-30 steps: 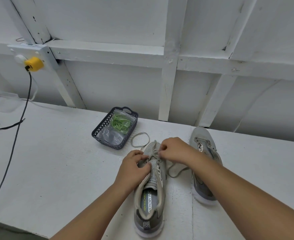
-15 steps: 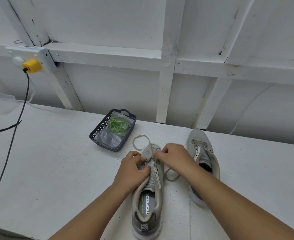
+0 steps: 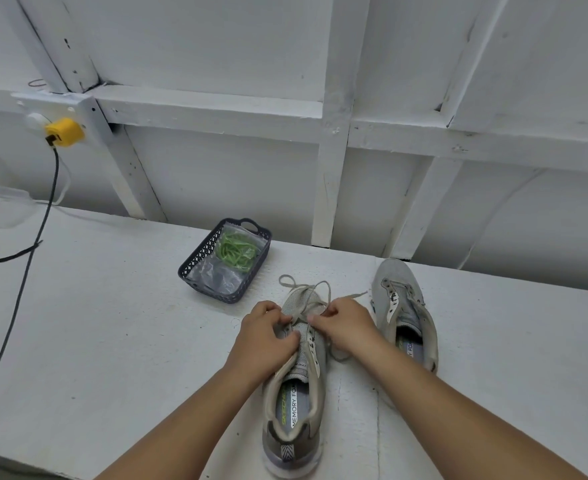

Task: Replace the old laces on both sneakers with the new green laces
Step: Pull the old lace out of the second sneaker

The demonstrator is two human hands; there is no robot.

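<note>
Sneaker (image 3: pixel 297 368), toe at 12 o'clock: your left hand (image 3: pixel 263 341) and right hand (image 3: pixel 346 327) pinch its old lace (image 3: pixel 306 294); green laces (image 3: pixel 235 251) lie at 11 o'clock, nearer your left.

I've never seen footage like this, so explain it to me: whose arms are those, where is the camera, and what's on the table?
The camera sits on a person's head, looking down at their own bare arms. No machine is involved. On the white table lie two grey sneakers. The left hand grips the near sneaker, while the right hand pinches its old grey lace, which is partly pulled out. The other sneaker already has no lace. Behind, a dark basket holds a clear bag of new green laces. A yellow plug hangs on the wall.
</note>
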